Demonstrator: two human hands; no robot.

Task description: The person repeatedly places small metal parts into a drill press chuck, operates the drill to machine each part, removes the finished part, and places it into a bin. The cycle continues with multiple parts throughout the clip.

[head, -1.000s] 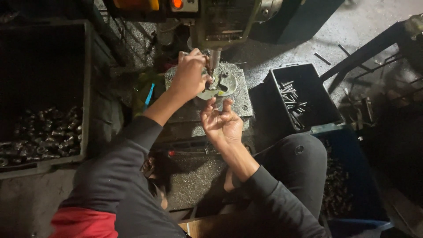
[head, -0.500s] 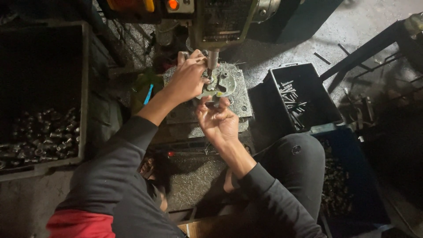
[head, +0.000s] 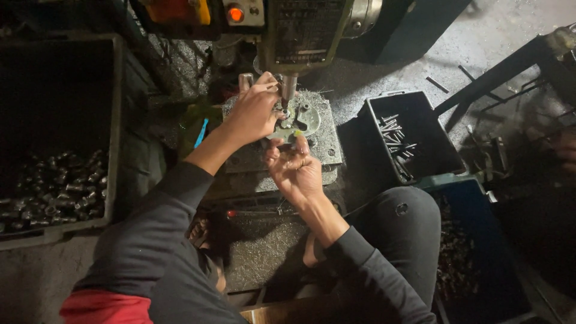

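Note:
My left hand point(head: 255, 111) reaches up to the spindle point(head: 288, 89) of a drill press and pinches a small metal part against the jig point(head: 305, 119) on the machine's metal table point(head: 327, 141). Just below the jig my right hand point(head: 294, 168) is raised palm up, fingers curled, touching the jig's near edge; whether it holds a small part I cannot tell. The drill press head point(head: 303, 30) with an orange button point(head: 234, 13) hangs above both hands.
A grey crate point(head: 66, 189) at the left holds several small metal pieces. A black bin point(head: 414, 135) at the right holds thin metal rods. A blue bin point(head: 474, 252) with dark parts stands beside my knee. A dark metal frame point(head: 510, 66) is at the far right.
Both hands have stayed at the jig under the spindle. My right hand has shifted slightly closer to the jig's edge; my left hand keeps its grip by the spindle.

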